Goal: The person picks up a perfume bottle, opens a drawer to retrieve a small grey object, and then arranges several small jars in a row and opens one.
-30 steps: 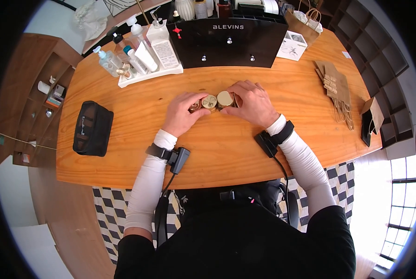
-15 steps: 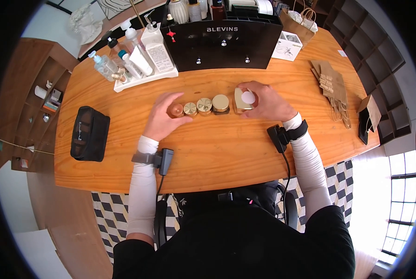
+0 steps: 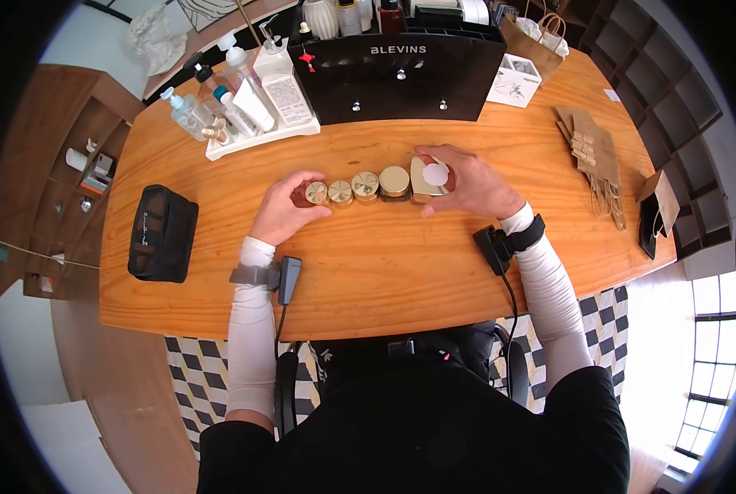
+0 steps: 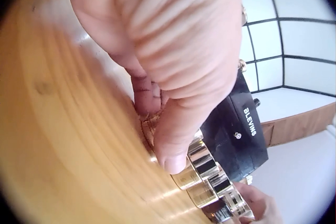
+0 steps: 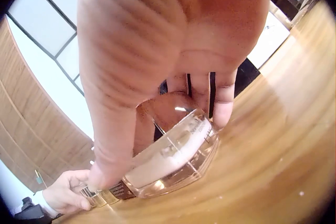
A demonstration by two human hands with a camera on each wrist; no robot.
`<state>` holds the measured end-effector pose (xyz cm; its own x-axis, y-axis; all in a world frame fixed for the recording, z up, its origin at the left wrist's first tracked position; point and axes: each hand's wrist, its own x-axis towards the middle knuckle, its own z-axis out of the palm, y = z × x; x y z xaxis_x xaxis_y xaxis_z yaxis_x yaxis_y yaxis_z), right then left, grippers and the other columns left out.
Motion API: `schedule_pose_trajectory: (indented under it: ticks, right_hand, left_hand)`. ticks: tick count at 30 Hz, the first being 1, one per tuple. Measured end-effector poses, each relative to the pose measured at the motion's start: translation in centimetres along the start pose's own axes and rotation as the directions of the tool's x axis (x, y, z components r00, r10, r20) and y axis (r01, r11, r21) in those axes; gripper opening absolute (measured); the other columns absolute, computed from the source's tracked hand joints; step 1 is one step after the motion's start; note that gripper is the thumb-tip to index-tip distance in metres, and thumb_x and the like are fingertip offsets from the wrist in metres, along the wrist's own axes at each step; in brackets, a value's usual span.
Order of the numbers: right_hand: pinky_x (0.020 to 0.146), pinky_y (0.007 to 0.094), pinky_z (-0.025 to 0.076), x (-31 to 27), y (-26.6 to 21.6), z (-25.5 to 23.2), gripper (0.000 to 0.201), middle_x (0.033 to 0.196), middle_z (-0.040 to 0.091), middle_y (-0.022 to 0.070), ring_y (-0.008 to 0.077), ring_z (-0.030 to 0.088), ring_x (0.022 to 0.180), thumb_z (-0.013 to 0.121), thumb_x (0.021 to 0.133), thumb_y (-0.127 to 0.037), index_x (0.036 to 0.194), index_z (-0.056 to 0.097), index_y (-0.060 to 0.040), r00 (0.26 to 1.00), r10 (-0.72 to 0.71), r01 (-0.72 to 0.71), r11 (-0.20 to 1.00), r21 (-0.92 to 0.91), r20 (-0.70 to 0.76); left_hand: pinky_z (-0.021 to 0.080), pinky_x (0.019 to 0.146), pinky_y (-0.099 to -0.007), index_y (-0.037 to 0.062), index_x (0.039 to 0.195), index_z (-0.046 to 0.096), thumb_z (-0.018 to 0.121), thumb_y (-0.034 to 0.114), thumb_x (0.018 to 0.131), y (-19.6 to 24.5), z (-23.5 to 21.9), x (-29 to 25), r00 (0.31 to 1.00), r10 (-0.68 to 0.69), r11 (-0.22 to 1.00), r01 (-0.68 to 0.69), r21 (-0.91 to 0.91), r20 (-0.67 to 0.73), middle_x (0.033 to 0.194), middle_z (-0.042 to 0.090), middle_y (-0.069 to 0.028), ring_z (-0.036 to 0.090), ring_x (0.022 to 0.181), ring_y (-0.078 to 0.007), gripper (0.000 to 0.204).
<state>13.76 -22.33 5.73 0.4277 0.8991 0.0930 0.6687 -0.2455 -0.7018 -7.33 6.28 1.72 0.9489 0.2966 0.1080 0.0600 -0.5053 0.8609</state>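
Several gold-lidded jars stand in a row in the head view: a small one [image 3: 316, 193] at the left end, another small one [image 3: 340, 193], a patterned one [image 3: 365, 184] and a larger plain-lidded one [image 3: 394, 181]. At the right end is a clear glass container [image 5: 173, 161] with a gold edge and a pale round top [image 3: 435, 174]. My left hand [image 3: 284, 210] curls thumb and fingers round the leftmost jar. The right hand [image 3: 476, 188] grips the glass container, thumb in front and fingers behind, against the larger jar.
Behind the row stands a black BLEVINS drawer box [image 3: 401, 82], with a white tray [image 3: 265, 142] of bottles to its left. A black pouch [image 3: 163, 233] lies at left. Paper bags [image 3: 594, 152] and a small white box [image 3: 513, 81] are at right.
Since half a second ago, the right hand has brought the glass container left against the row, closing the gap. The left hand's fingers have closed in round the leftmost jar.
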Motion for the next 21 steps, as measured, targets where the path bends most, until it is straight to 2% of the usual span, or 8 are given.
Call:
schedule_pose_trajectory:
  ticks: [2,5,7,8,10,16,18,21]
  right_hand:
    - [0.078,0.034,0.056,0.0,0.3,0.1,0.094,0.128,0.065,0.0131,0.024,0.065,0.086,0.095,0.064,-0.033,0.143,0.053,-0.0046,1.0,-0.017,0.02,0.991,0.134,-0.021]
    - [0.079,0.034,0.056,0.1,0.2,-0.2,0.094,0.129,0.066,0.0136,0.0241,0.065,0.085,0.095,0.065,-0.034,0.144,0.053,-0.0046,1.0,-0.005,0.005,0.993,0.114,0.005]
    - [0.079,0.0342,0.056,0.2,0.6,0.1,0.094,0.128,0.066,0.0142,0.0245,0.065,0.085,0.095,0.065,-0.035,0.144,0.053,-0.0044,1.0,-0.021,0.02,0.994,0.107,0.003]
    - [0.079,0.0344,0.056,0.2,0.6,0.3,0.094,0.128,0.066,0.0148,0.0249,0.065,0.085,0.095,0.066,-0.035,0.144,0.053,-0.0042,1.0,-0.029,0.03,0.994,0.101,-0.004]
    - [0.079,0.0351,0.056,0.1,0.5,0.2,0.094,0.127,0.066,0.0152,0.0255,0.066,0.085,0.094,0.066,-0.036,0.144,0.053,-0.0041,1.0,-0.018,0.018,0.997,0.075,0.001]
    - [0.081,0.0371,0.056,0.2,0.4,0.2,0.09,0.124,0.066,0.0165,0.0275,0.067,0.086,0.093,0.068,-0.037,0.142,0.054,-0.0039,1.0,-0.02,0.019,0.999,0.04,0.011]
    - [0.081,0.0374,0.056,0.1,0.3,0.2,0.09,0.124,0.067,0.0167,0.0279,0.067,0.086,0.093,0.068,-0.037,0.142,0.055,-0.0038,1.0,-0.012,0.011,0.999,0.037,0.005]
    - [0.082,0.0376,0.056,0.1,0.2,0.4,0.089,0.123,0.067,0.0171,0.0288,0.067,0.087,0.093,0.068,-0.036,0.142,0.055,-0.0035,1.0,-0.014,0.014,1.0,0.026,-0.003]
  left_hand:
    - [0.054,0.084,-0.0259,-0.0014,0.114,0.067,0.086,0.001,0.075,-0.6,-0.2,0.0,1.0,0.007,1.0,-0.007,0.0,-0.009,0.106,0.068,-0.0043,0.065,0.094,-0.011,0.044]
    - [0.054,0.084,-0.0258,-0.0013,0.116,0.067,0.085,0.002,0.076,-1.5,-0.6,0.0,0.998,0.066,0.994,-0.065,-0.085,0.015,0.106,0.068,-0.0042,0.064,0.094,-0.0112,0.044]
    - [0.053,0.086,-0.0256,-0.0012,0.116,0.067,0.085,0.002,0.077,-1.3,-0.9,-0.1,0.993,0.029,0.996,-0.039,-0.086,-0.111,0.105,0.069,-0.0035,0.064,0.095,-0.0116,0.043]
    - [0.053,0.086,-0.0256,-0.0012,0.116,0.067,0.085,0.002,0.077,-1.0,-0.9,0.0,0.994,0.031,0.996,-0.039,-0.081,-0.108,0.105,0.069,-0.0035,0.064,0.095,-0.0116,0.043]
    - [0.052,0.088,-0.0262,-0.0003,0.117,0.067,0.085,0.006,0.079,-0.4,-0.3,0.1,0.953,0.168,0.976,-0.196,-0.092,-0.251,0.104,0.07,-0.0027,0.063,0.095,-0.0121,0.043]
    - [0.052,0.089,-0.0295,-0.0007,0.117,0.067,0.085,0.011,0.08,1.8,2.5,0.3,0.979,0.161,0.985,-0.152,0.079,-0.123,0.105,0.071,-0.006,0.065,0.095,-0.0149,0.043]
    - [0.053,0.087,-0.0294,-0.0013,0.116,0.067,0.084,0.01,0.079,1.8,2.6,0.4,0.978,0.164,0.985,-0.156,0.069,-0.126,0.105,0.071,-0.0076,0.065,0.093,-0.0155,0.042]
    - [0.052,0.093,-0.0278,-0.0024,0.12,0.064,0.084,0.008,0.081,1.6,2.2,0.3,0.995,0.091,0.995,-0.088,0.054,-0.048,0.109,0.07,-0.0055,0.066,0.101,-0.0129,0.044]
